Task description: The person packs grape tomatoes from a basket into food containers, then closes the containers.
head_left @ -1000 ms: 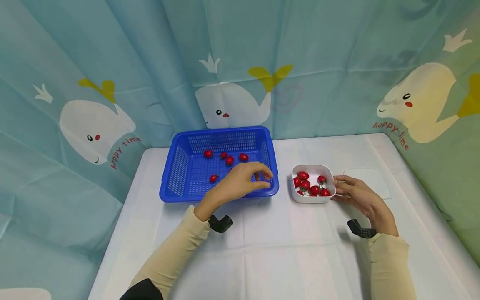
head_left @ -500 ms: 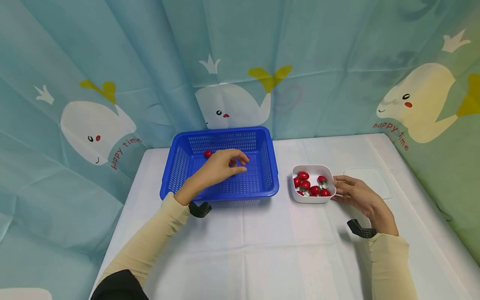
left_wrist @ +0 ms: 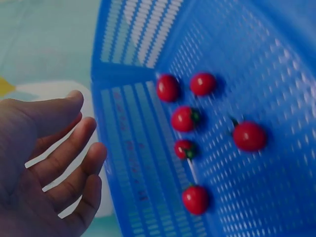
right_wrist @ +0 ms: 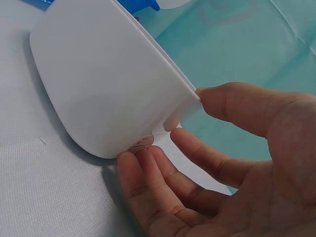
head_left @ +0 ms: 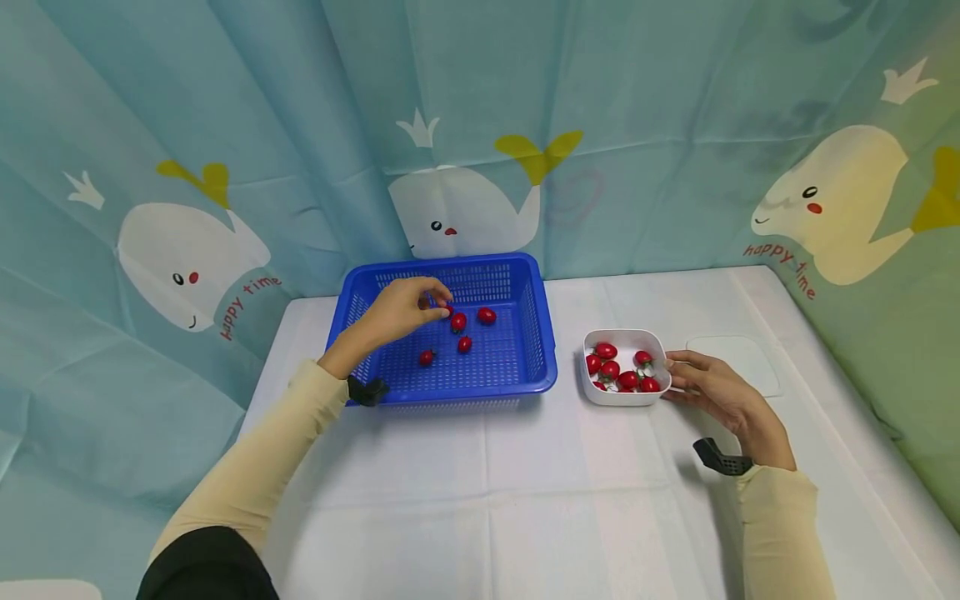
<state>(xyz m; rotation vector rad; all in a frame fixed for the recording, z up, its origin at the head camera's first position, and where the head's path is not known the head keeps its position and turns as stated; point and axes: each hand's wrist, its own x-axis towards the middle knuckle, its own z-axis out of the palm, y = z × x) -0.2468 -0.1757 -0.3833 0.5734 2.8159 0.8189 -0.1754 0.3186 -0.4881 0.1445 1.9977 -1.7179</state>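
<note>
Several red cherry tomatoes lie in the blue plastic basket. My left hand hovers over the basket's left part, partly hiding the tomatoes behind it. In the left wrist view, its fingers are loosely bent with nothing between them, and thumb and fingertips stand apart. Right of the basket, a small white box holds several more cherry tomatoes. My right hand holds this box at its right end. In the right wrist view, the thumb touches the rim and the curled fingers meet the lower wall.
A flat white lid lies on the white-covered table behind my right hand. A blue curtain with printed whales hangs directly behind the basket.
My left hand has moved left, from the basket's right rim across to its left part, uncovering tomatoes in the middle. My right hand and the white box have stayed in place.
</note>
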